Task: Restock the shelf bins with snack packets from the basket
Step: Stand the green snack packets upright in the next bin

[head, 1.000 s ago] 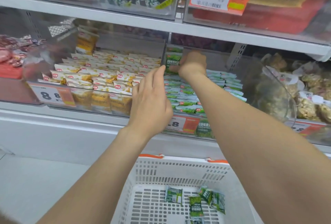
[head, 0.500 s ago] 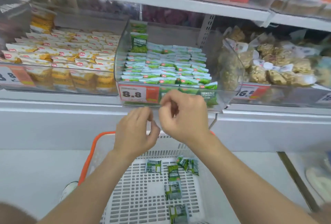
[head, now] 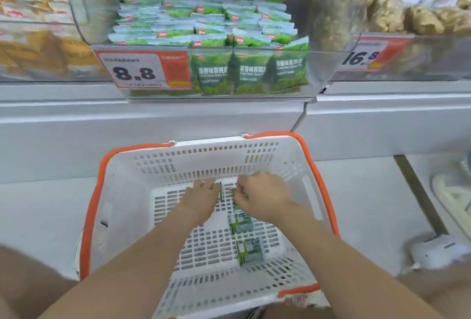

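We have both hands down inside the white basket [head: 122, 191], at the far end of its floor. Our left hand [head: 202, 197] lies flat, its straight fingers touching a green snack packet [head: 221, 191]. Our right hand [head: 262, 199] curls its fingers round a second packet [head: 239, 194] just beside it. A third packet [head: 240, 224] and a fourth packet [head: 249, 251] lie nearer us. Above the basket's far rim stands the shelf bin [head: 318, 69], full of green packets.

The grey shelf [head: 178, 115] carries clear bins [head: 328, 64]; the white basket [head: 209, 144] rests on the floor [head: 38, 204] below.
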`<state>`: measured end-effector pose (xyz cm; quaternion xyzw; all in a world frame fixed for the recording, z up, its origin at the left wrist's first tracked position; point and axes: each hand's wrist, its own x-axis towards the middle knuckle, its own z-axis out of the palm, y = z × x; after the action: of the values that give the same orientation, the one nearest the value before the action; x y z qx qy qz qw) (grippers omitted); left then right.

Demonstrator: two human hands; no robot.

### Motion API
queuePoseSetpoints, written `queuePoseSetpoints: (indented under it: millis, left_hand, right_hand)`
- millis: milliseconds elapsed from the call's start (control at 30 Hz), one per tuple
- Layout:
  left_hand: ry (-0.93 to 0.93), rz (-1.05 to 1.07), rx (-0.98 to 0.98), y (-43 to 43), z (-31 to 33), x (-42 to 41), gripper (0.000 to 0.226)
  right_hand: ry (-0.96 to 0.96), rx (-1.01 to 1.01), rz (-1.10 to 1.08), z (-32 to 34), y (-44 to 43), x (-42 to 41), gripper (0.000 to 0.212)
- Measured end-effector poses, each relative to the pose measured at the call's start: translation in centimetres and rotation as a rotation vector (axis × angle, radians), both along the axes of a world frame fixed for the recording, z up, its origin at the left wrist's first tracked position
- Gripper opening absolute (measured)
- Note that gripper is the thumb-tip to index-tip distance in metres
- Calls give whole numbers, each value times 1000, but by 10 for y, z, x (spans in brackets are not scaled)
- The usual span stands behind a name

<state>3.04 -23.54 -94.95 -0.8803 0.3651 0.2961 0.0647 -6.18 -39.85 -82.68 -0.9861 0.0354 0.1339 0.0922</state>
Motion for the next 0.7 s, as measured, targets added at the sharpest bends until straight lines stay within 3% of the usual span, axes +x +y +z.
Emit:
queuePoseSetpoints:
  millis: [100,300,367,433,500,567,600,667,700]
  left_hand:
    - [21,-23,88,-1,-18,0,86]
    - [-19,-99,119,9,-22,-11,91]
    - [32,-69,100,16,-19,-10,84]
    - [119,40,8,24,-13,-8,59]
    - [252,245,-162,29,1,-5,26]
    - [401,453,-305,29,23,0,15]
    - [456,512,-348,30,38,4,15]
    - [528,543,-401,29,62,10,15]
    - [555,552,-432,30,76,12,19]
  right_hand:
    - [51,35,-24,-10,-5,1,28]
    - [110,32,14,-30,-10,6,27]
    - [147,50,37,-32,-7,8,27]
    - [179,71,46,-36,-3,13,25]
    - [253,99,36,-39,3,17,21]
    - [340,173,36,-44,7,19,11]
    - [363,236,35,-43,9,19,17]
    - [380,409,-31,-42,11,20,59]
    - [355,515,-89,-35,14,20,65]
